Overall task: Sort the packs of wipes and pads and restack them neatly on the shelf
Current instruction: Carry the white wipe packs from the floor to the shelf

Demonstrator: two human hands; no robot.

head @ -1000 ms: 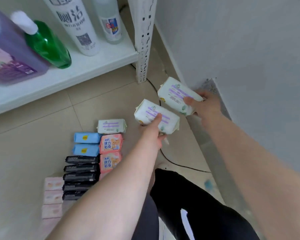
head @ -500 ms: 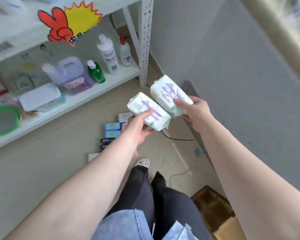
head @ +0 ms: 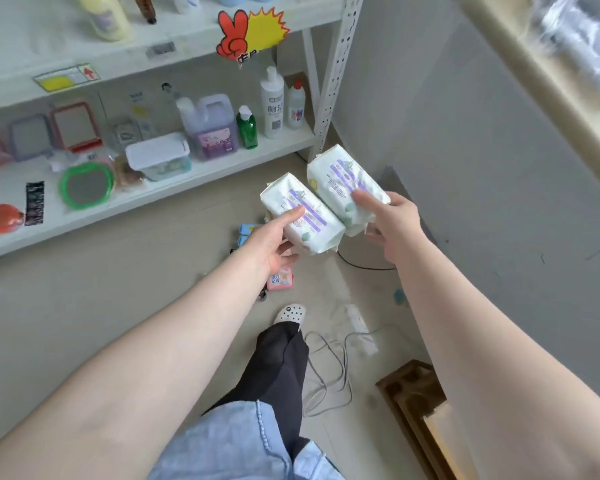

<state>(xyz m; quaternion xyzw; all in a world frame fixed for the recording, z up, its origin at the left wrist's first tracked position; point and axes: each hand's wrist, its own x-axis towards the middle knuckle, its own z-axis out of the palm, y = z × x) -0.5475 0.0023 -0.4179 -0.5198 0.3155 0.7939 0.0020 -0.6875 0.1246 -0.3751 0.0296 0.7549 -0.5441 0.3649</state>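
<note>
Grey walls and a tiled floor (head: 84, 306) frame a white shelf (head: 222, 168) of bottles, while the left hand (head: 274, 237) grips one white pack of wipes (head: 302, 216) and the right hand (head: 392, 223) another (head: 340, 181), seemingly carrying both for neat shelf placement next.

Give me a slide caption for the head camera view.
Left hand and right hand each hold a white wipes pack before the shelf.

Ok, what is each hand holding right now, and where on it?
Left hand grips one white wipes pack at its near end. Right hand grips a second matching pack at its near end.
</note>
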